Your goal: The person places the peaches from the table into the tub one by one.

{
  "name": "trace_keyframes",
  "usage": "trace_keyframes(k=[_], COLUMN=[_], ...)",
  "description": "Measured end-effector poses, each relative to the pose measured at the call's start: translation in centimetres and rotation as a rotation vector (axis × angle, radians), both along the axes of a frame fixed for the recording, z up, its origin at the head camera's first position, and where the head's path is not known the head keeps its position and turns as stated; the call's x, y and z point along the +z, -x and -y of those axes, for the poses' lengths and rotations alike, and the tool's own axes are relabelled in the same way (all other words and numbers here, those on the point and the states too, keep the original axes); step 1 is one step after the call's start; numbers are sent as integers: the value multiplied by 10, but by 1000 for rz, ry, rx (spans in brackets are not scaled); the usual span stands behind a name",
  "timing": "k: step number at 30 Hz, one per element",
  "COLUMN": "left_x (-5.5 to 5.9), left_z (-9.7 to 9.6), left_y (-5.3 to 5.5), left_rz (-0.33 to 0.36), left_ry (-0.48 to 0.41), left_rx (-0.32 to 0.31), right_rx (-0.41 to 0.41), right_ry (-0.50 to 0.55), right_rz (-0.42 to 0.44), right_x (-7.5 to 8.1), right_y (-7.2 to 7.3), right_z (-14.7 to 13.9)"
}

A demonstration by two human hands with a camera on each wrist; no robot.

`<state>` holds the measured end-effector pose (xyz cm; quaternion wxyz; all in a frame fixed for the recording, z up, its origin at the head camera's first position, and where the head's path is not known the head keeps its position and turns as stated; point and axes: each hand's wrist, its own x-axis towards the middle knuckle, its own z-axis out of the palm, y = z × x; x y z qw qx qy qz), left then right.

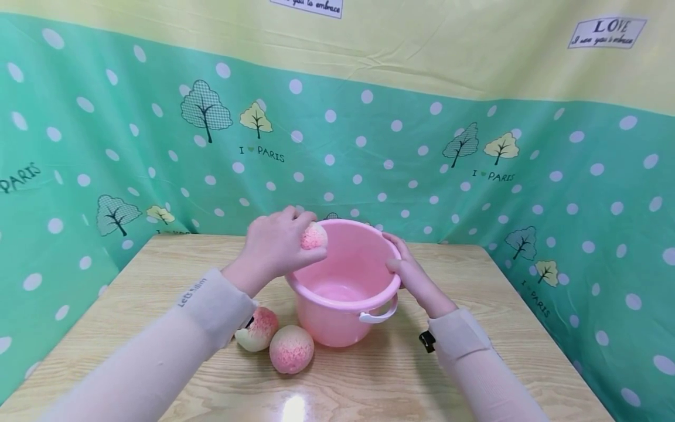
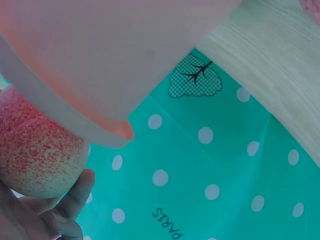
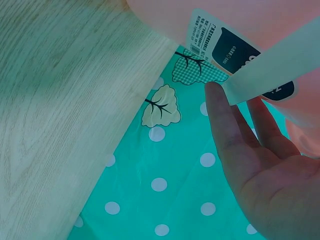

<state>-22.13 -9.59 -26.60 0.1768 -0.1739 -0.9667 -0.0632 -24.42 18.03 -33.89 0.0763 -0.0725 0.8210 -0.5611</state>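
Peach point(image 1: 313, 236) sits pinched in your left hand point(image 1: 276, 243) over the pink bucket point(image 1: 343, 287) rim; bucket looks empty. Right hand point(image 1: 408, 266), fingers straight, steadies the rim. Two peaches point(image 1: 274, 340) remain on the table point(image 1: 474, 328).

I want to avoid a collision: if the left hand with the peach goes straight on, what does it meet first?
Probably nothing solid at first: the left hand holds the peach at the pink bucket rim, pointing across its open mouth. Depth is unclear.
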Motion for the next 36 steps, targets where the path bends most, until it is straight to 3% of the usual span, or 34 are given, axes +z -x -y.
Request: trace_keyframes(k=[18,36], left_x=[-2,-5], left_z=[-15,-25], left_y=[2,7], left_rz=[18,48], left_ry=[-6,-45], left_rx=[-5,-53], right_rx=[-15,-8], right_ry=[15,2], right_rz=[15,-3], right_x=[0,0], right_y=[1,0], right_z=[1,0])
